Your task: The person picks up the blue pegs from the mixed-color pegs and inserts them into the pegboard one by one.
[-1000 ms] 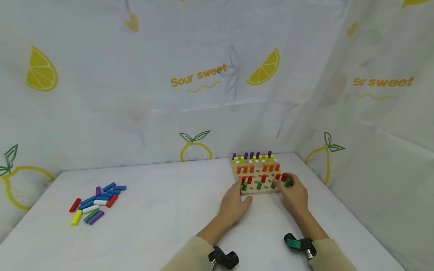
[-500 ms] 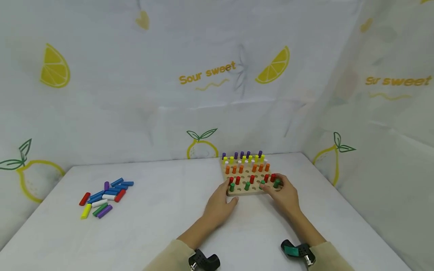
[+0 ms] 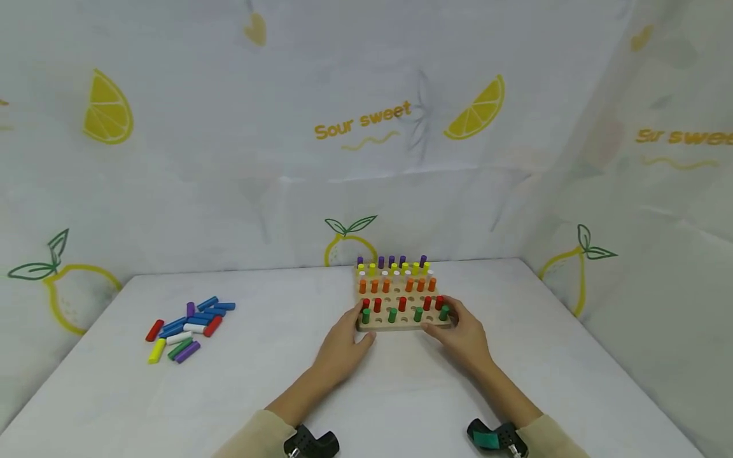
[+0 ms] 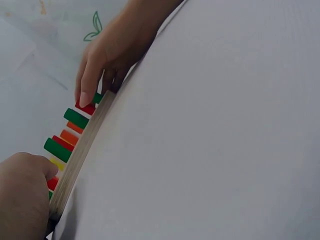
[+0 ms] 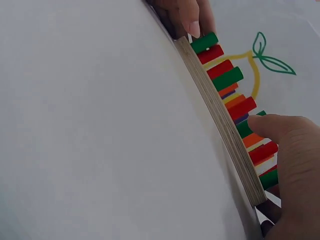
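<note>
Pale wooden rectangular pegboard (image 3: 401,327) toward far side of white table (image 3: 143,407). Upright cylindrical pegs in its holes, rows from far to near: purple pegs (image 3: 392,260), yellow pegs (image 3: 394,268), white pegs (image 3: 396,275), orange pegs (image 3: 409,285), five red pegs (image 3: 403,304), four green pegs (image 3: 392,315). Left hand (image 3: 340,346) grips the board's left end, fingers bent against it. Right hand (image 3: 464,337) grips the right end, fingers curled round it. Loose cylindrical pegs (image 3: 198,320), mixed blue, red, white, yellow, green and purple, lie heaped at left, well apart from the board.
</note>
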Available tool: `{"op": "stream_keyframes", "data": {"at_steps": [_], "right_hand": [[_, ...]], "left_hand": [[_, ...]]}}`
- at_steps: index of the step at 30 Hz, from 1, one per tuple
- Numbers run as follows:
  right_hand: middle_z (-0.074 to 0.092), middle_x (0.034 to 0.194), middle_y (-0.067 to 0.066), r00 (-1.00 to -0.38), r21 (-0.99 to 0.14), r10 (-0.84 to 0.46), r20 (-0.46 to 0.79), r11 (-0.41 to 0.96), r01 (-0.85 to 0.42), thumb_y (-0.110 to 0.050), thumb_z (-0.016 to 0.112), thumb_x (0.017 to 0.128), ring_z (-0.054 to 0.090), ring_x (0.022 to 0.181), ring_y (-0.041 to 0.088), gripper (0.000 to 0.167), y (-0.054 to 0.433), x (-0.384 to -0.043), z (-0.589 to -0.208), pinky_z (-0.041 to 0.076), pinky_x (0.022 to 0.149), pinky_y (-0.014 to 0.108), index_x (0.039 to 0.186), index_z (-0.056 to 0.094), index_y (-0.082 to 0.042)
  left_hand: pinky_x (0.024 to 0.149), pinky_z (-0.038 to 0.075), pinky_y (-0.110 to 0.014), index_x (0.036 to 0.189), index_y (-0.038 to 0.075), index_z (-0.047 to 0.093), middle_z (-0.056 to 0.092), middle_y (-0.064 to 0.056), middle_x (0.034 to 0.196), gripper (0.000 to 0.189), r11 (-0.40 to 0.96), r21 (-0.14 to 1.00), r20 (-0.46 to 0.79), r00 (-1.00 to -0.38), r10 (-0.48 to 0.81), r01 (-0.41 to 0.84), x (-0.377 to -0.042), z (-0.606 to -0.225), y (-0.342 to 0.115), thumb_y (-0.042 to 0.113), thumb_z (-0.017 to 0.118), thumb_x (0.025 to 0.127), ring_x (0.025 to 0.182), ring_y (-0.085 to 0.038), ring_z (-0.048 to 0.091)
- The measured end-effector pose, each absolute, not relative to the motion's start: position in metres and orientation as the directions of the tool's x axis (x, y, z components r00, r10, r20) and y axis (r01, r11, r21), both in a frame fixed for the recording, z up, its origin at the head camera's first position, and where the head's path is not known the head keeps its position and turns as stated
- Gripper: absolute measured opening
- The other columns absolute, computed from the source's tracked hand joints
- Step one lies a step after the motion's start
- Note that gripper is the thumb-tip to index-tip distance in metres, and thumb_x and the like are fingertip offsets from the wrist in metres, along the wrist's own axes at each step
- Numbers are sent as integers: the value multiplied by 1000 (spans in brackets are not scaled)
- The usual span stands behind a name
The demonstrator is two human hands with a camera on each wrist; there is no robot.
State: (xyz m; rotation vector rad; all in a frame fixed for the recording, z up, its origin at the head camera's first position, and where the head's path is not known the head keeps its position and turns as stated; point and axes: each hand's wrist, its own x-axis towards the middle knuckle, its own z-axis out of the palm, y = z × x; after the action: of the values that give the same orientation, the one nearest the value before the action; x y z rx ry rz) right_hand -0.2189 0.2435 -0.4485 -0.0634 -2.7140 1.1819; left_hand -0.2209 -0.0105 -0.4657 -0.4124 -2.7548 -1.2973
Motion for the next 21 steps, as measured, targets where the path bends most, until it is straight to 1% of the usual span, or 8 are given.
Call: {"op": "stream_keyframes", "data": {"at_steps": [7,15,21], "right_hand": [[51,152,19,-984,-733,39,171,673,-101,-37,76,89,48,141,38,79,213,-220,-449,36,120,55,152,41,-6],[55,148,21,-980,-723,-8,200,674,-153,-35,75,89,50,140,38,75,189,-224,-449,40,118,52,151,44,-4],[57,147,20,-977,-723,-40,208,667,-181,-34,75,89,51,140,37,73,176,-227,-449,40,118,51,150,46,-5]], "left_hand": [[120,38,-51,157,10,36,47,-10,157,69,624,745,187,-972,145,237,-221,-464,-44,32,63,98,147,-30,43],[120,37,-50,156,9,38,47,-11,157,68,623,743,208,-969,131,244,-218,-465,-73,32,64,98,148,-30,43],[119,38,-51,156,10,38,47,-11,157,69,635,744,192,-977,97,210,-214,-467,-88,33,65,97,147,-31,43]]}}
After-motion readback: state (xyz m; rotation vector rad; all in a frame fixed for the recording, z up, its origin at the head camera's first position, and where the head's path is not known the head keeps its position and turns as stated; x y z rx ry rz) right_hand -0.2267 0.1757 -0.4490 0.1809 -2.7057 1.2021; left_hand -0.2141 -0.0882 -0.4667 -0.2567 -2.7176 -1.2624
